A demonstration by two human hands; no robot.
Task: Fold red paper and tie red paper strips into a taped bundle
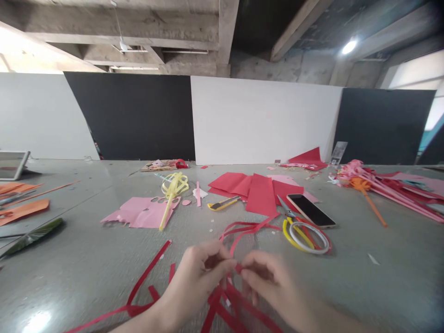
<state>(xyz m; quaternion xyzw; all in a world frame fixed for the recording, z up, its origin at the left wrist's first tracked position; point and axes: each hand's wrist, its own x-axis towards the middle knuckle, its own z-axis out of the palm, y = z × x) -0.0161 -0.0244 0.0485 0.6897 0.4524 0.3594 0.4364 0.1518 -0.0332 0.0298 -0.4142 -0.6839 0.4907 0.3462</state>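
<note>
My left hand [204, 266] and my right hand [267, 273] meet near the front middle of the table. Both have fingers closed in a pinch, with the fingertips almost touching. Between them a small piece of red strip [238, 268] shows, held from both sides. More red strips [253, 313] lie below and around the hands, partly hidden by them. To the left, a long red strip [147, 273] bends across the table. Thin red loops [243, 226] curl just beyond my fingers. The right hand is a little blurred.
Scissors [290, 210], a white ring [310, 250] and a phone [312, 211] lie to the right. Ahead are a yellow cutter [224, 203], red sheets [262, 195], a pink sheet [133, 213] and a yellow ribbon flower [174, 186]. An orange flower [360, 184] lies far right.
</note>
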